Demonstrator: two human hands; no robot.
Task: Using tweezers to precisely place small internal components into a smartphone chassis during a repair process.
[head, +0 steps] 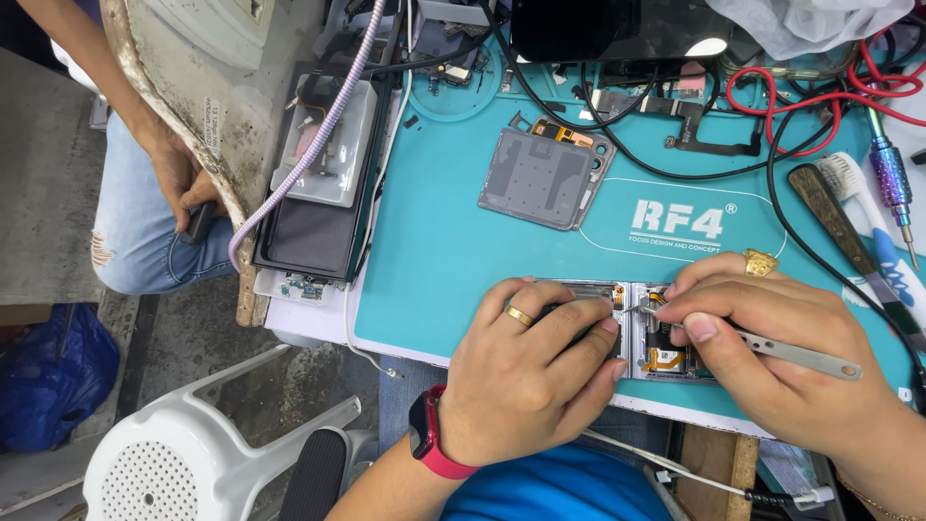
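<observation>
the opened foldable phone (648,340) lies at the near edge of the teal repair mat (453,260) on the surface, back cover off, boards and flex cables bare. the left hand (526,381) presses flat on its left half. the right hand (772,352) pinches metal tweezers (791,353), tips inside the right half. the removed back cover (542,178) lies farther up the mat. no containers with visible contents.
</observation>
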